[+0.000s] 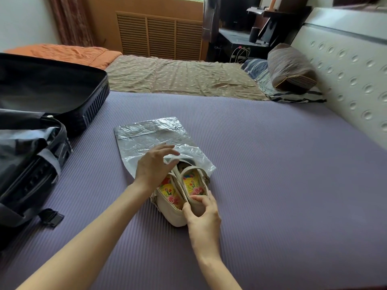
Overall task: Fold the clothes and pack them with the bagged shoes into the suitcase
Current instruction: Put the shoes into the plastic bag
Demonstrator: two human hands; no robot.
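An open black hard-shell suitcase [98, 95] lies at the left edge of the bed. Its lid is tipped back on the far side, and the near half shows grey lining and a loose strap with a black buckle [52, 219]. Beyond it, far left, is a rumpled orange blanket [62, 53].

A ribbed purple mat [282, 185] covers the near part of the bed. In the middle of the mat, right of the suitcase, a crinkled clear plastic bag [144, 132] lies flat with its mouth toward the near side. A pair of cream-coloured strapped shoes with bright embroidered insoles in yellow, red and green [180, 197] sits side by side. The toes are inside the bag's mouth and the heels are still outside, resting on the mat.

The hands are apart. The left hand [150, 167] hovers over the bag's mouth, fingers stretched nearly straight, thumb against the film's rim. The right hand [202, 216] pinches the heel of the right-hand shoe between thumb and fingers.

Far right, a striped brown pillow [291, 68] leans on a white dimpled headboard [345, 70].
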